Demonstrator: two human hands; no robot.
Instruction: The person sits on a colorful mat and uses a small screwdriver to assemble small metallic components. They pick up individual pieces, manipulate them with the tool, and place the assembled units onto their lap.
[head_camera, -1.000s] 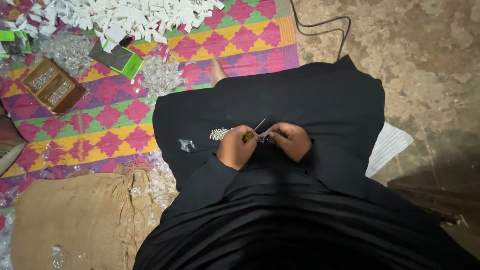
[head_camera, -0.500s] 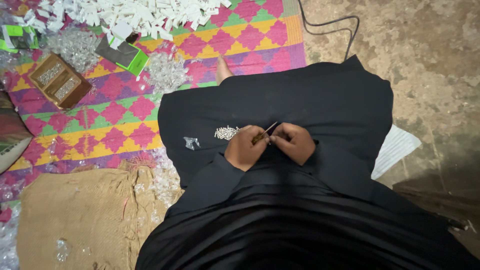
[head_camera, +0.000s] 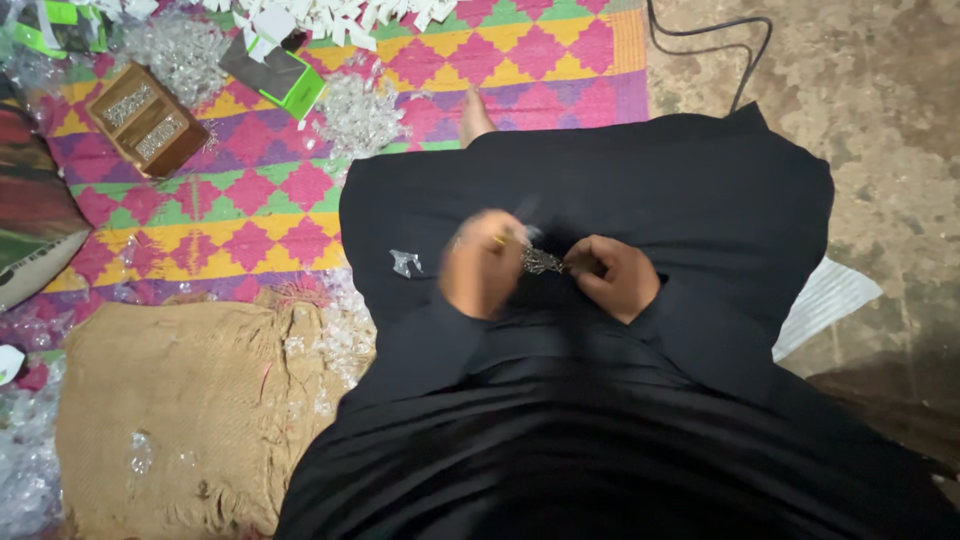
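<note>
Both hands were closed over the black cloth on the lap. The right hand (head_camera: 612, 277) had a narrow grip, pinching one end of a small silvery beaded piece (head_camera: 543, 262). The left hand (head_camera: 484, 263) was blurred; it touched the other end, but its grip I could not tell. Half a second before, a thin needle stood up between the hands; now it was hidden.
</note>
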